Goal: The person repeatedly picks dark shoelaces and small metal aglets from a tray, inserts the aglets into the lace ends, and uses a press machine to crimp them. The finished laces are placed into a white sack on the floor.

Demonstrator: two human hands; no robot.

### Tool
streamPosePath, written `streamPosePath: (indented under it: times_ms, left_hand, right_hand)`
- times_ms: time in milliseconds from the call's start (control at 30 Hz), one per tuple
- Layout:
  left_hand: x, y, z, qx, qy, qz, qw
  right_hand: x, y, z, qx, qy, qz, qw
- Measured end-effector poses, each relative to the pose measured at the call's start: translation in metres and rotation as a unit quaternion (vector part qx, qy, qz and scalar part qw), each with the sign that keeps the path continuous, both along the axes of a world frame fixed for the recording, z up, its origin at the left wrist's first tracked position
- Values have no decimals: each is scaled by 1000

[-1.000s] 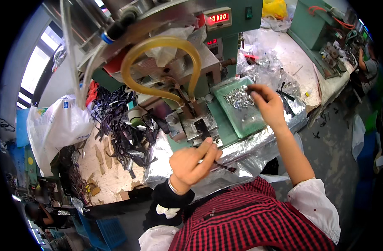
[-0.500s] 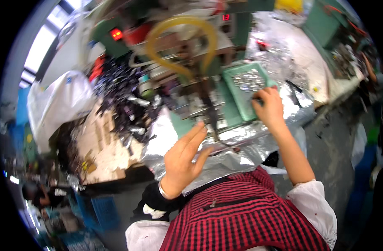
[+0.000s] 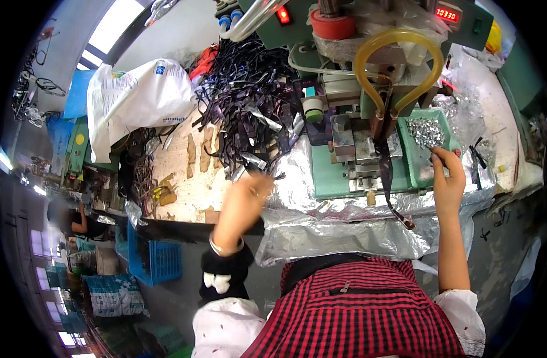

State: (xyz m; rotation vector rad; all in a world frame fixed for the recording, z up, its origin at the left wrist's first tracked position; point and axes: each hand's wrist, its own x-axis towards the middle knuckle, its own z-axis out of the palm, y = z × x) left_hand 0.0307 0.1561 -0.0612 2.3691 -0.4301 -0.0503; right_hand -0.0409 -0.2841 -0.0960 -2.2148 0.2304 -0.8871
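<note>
My left hand (image 3: 245,201) is smeared by motion at the near edge of a heap of black straps (image 3: 243,122); whether it grips one cannot be made out. Over the green tray (image 3: 412,170), my right hand (image 3: 449,176) has thumb and fingertips pinched together beside the small silver metal pieces (image 3: 426,132). Anything in that pinch is too small to name. Left of the tray stands a green press machine (image 3: 357,149) with a yellow hose (image 3: 399,37) looped at its front. A dark strap (image 3: 387,173) hangs from the press, its end lying over the foil-covered table edge.
A white plastic bag (image 3: 139,98) stands at the back left of the worktable. Brown scraps (image 3: 191,155) lie on the bare board. Silver foil (image 3: 339,235) drapes over the front edge. A blue crate (image 3: 160,262) is on the floor at left, and another person (image 3: 76,221) sits farther off.
The view has swung left. My left hand has gone from in front of the press to the strap heap. My right hand stays at the tray, its fingertips now nearer the metal pieces.
</note>
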Motion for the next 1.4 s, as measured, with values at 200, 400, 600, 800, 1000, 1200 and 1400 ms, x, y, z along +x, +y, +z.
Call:
streamPosePath:
  times_ms: [200,400,600,800,1000,1200,1400]
  left_hand:
    - [171,-7,13,308,-108,338,883]
    - [159,10,-49,140,-59,227,962]
    - [175,11,-48,167,-330,270,889]
    - [190,18,-49,276,-116,256,919]
    - [115,-35,0,47,-362,157,918]
    - [-19,-131,66,-200,-437,-122,868]
    - [-19,-187,49,-50,-510,-283,811]
  right_hand:
    - [12,3,-4,8,1,-10,1000]
    - [-43,-7,2,108,36,-105,988]
    - [-9,25,64,82,-24,98,992]
    - [45,81,67,290,-48,132,947]
    - [40,90,78,338,-46,170,924]
    - [6,104,120,439,33,240,865]
    - [23,39,77,241,43,209,947]
